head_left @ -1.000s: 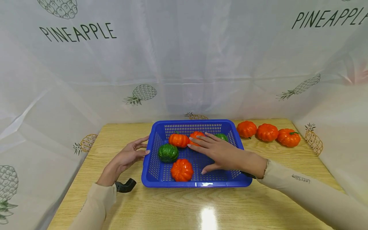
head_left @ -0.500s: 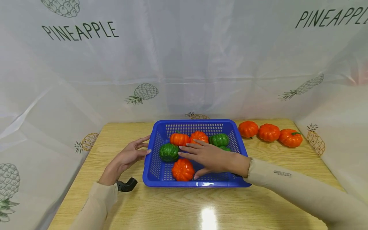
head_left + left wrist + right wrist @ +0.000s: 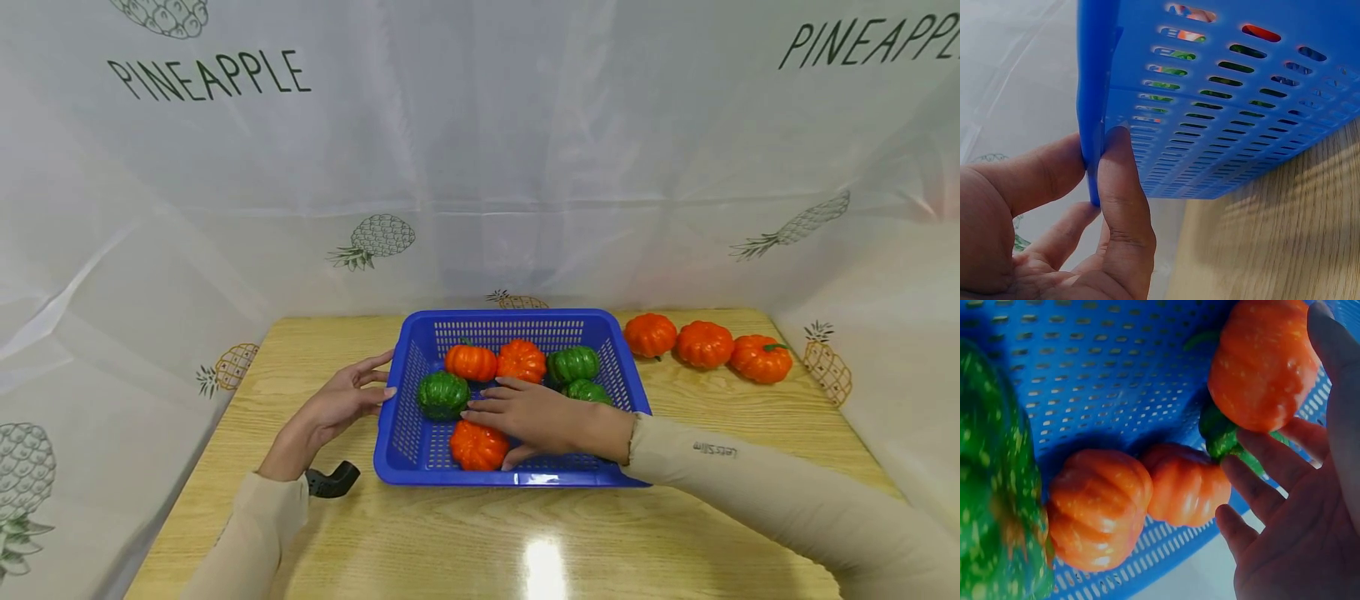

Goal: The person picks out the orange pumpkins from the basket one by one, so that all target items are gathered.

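Observation:
My left hand (image 3: 341, 408) pinches the left rim of the blue plastic basket (image 3: 465, 478); in the left wrist view its thumb and fingers (image 3: 1124, 212) lie on both sides of that rim. Over the basket's front half, my right hand (image 3: 543, 417) reaches to a glossy orange pumpkin (image 3: 478, 448) and partly covers it. The right wrist view shows the thumb and spread fingers at opposite edges of this pumpkin (image 3: 1264, 362). Two more orange pumpkins (image 3: 471, 362) and green pumpkins (image 3: 442, 395) sit in the basket, two of the green ones (image 3: 572, 365) at its right end.
Three orange pumpkins (image 3: 704, 344) stand in a row on the wooden table (image 3: 420, 542), right of the basket at the back. A white curtain (image 3: 480, 150) printed with pineapples hangs behind and beside the table. A black wrist-camera mount (image 3: 333, 481) juts from the left wrist.
My right hand has moved left and toward the front, from the basket's right part to the front orange pumpkin. Green pumpkins on the right have come into sight. The left hand keeps its hold.

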Action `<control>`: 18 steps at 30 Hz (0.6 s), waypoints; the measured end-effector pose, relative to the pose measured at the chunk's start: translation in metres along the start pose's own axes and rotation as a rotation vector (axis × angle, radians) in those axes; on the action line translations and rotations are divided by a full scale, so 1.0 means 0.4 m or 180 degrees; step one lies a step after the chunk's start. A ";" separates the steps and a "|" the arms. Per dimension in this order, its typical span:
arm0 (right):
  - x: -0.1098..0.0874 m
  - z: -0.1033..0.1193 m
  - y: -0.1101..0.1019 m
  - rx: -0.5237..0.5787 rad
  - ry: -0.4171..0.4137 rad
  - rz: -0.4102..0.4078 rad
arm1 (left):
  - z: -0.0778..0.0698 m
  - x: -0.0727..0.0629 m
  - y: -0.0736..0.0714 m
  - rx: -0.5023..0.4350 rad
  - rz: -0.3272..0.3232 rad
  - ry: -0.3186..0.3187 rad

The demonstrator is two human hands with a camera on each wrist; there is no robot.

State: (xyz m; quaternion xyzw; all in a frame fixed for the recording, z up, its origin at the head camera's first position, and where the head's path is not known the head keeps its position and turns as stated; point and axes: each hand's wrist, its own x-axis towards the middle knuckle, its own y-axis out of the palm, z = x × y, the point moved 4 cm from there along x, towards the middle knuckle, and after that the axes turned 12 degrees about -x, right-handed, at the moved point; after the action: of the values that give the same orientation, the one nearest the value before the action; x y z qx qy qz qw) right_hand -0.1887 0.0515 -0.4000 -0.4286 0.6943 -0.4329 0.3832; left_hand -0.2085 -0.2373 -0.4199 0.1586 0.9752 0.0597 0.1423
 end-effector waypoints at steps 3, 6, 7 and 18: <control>0.007 0.003 0.002 0.0010 0.0005 -0.0008 | -0.001 -0.001 0.000 -0.0004 -0.0002 -0.0002; 0.012 0.003 0.007 0.0027 0.0035 -0.0038 | -0.001 -0.001 0.000 0.0003 0.0002 0.0001; 0.013 0.003 0.007 0.0017 0.0046 -0.0045 | -0.001 -0.001 0.000 0.0004 0.0003 0.0002; 0.016 0.000 0.005 -0.0102 0.0094 -0.0228 | 0.003 -0.001 0.000 -0.0001 -0.0004 -0.0008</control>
State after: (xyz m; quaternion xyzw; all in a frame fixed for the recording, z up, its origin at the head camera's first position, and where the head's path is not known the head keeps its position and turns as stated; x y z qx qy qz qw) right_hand -0.1915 0.0463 -0.4029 -0.4528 0.6910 -0.4414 0.3502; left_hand -0.2079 -0.2375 -0.4209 0.1580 0.9751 0.0595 0.1436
